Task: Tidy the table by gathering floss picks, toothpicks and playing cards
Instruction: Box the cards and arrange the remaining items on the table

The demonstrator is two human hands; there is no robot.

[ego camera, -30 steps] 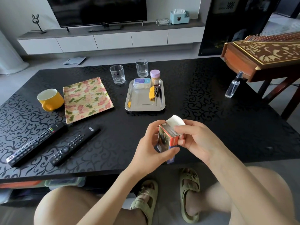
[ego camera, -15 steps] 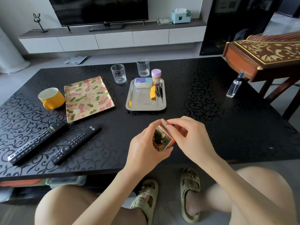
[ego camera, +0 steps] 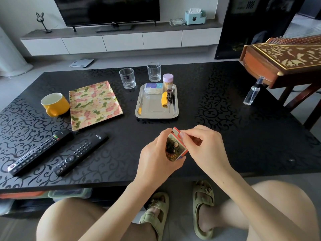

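Low in the frame's centre, my left hand [ego camera: 156, 159] gripped the playing-card box [ego camera: 175, 146], while my right hand [ego camera: 203, 146] pinched its top flap.

Glossy black scroll-patterned low table [ego camera: 225, 136] occupies the foreground. Beyond its far edge: pale grey floor [ego camera: 156, 57], then a long white drawer cabinet [ego camera: 121, 42] with a grey top, carrying a black flat-screen television [ego camera: 107, 9]. Off the right edge: carved brown wooden zither [ego camera: 286, 60] on a stand. Lighting soft.
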